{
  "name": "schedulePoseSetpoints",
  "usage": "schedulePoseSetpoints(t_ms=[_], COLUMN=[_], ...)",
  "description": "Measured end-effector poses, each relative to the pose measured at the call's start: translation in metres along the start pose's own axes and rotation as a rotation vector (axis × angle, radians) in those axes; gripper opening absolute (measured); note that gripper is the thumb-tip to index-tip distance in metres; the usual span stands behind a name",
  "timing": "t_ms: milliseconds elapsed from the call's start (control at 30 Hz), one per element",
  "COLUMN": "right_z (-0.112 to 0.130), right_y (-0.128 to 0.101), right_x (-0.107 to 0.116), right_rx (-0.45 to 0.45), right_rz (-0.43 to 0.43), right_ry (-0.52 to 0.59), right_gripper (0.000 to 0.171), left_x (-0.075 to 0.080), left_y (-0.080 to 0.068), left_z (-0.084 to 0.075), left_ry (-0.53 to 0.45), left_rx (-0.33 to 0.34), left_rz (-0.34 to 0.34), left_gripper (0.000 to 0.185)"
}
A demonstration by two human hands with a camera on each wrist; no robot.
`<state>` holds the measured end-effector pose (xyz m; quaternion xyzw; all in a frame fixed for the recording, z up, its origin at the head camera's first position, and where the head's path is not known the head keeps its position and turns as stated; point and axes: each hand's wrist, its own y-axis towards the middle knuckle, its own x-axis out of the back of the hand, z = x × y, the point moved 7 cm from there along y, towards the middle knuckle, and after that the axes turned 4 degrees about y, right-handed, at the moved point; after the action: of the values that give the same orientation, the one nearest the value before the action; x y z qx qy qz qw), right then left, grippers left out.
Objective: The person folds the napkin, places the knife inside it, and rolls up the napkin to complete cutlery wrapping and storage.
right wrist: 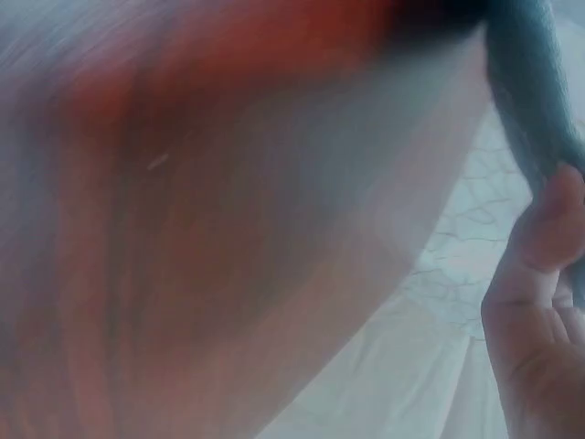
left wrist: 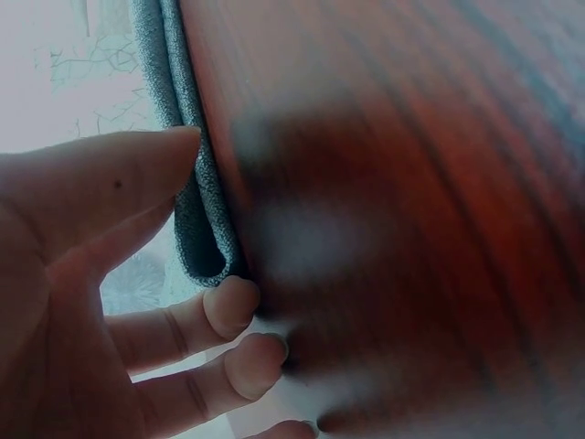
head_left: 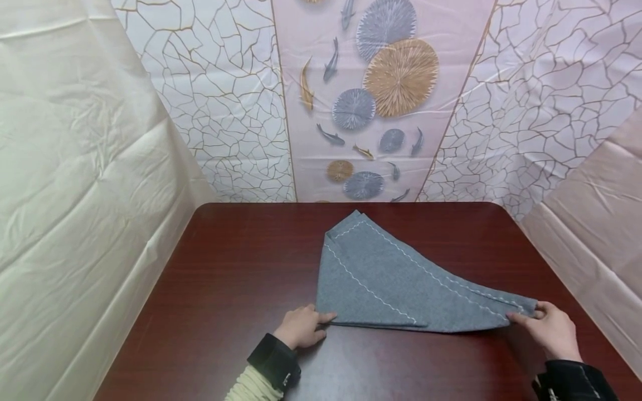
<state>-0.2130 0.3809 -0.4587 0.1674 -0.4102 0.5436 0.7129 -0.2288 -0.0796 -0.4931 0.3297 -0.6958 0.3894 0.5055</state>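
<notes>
both hands (head_left: 301, 327) pinch grey cloth (head_left: 401, 278) corners on dark red table (head_left: 230, 267); patterned sheets (head_left: 220, 100) behind.

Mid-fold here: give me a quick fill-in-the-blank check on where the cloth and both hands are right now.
1. The folded grey felt cloth with white zigzag stitching lies on the dark ____ wooden table.
2. The left hand pinches the cloth's near-____ corner.
3. The right hand pinches the cloth's pointed ____ tip.
4. The wall panel behind the table shows round leaves and ____.

Missing words: red-brown; left; right; fish
</notes>
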Motion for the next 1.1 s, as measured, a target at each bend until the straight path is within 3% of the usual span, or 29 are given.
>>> schedulePoseSetpoints(t_ms=[100, 300, 400, 533, 633, 800, 1100], right_z=[0.010, 0.040, 0.056, 0.069, 0.081, 0.107, 0.138], right_y=[-0.005, -0.019, -0.023, -0.022, -0.025, -0.034, -0.041], right_x=[0.006, 0.013, 0.015, 0.015, 0.014, 0.016, 0.011], right_rx=[0.018, 0.138, 0.196, 0.260, 0.284, 0.334, 0.409], right_rz=[-0.048, -0.196, -0.246, -0.260, -0.238, -0.235, -0.223], right_ry=[0.046, 0.094, 0.174, 0.358, 0.424, 0.367, 0.405], right_gripper=[0.091, 0.039, 0.025, 0.024, 0.030, 0.030, 0.027], left_x=[0.001, 0.000, 0.001, 0.001, 0.002, 0.003, 0.002], left_y=[-0.001, -0.002, -0.002, -0.003, -0.003, -0.003, -0.001], left_z=[0.000, 0.000, -0.001, -0.001, -0.001, -0.001, 0.000], left_ry=[-0.001, 0.000, -0.007, -0.004, 0.005, 0.006, 0.002], left_rx=[-0.005, -0.009, -0.010, -0.008, -0.005, -0.002, -0.001], left_rz=[-0.009, -0.015, -0.015, -0.016, -0.025, -0.035, -0.030], left_gripper=[0.042, 0.042, 0.042, 0.042, 0.042, 0.042, 0.042])
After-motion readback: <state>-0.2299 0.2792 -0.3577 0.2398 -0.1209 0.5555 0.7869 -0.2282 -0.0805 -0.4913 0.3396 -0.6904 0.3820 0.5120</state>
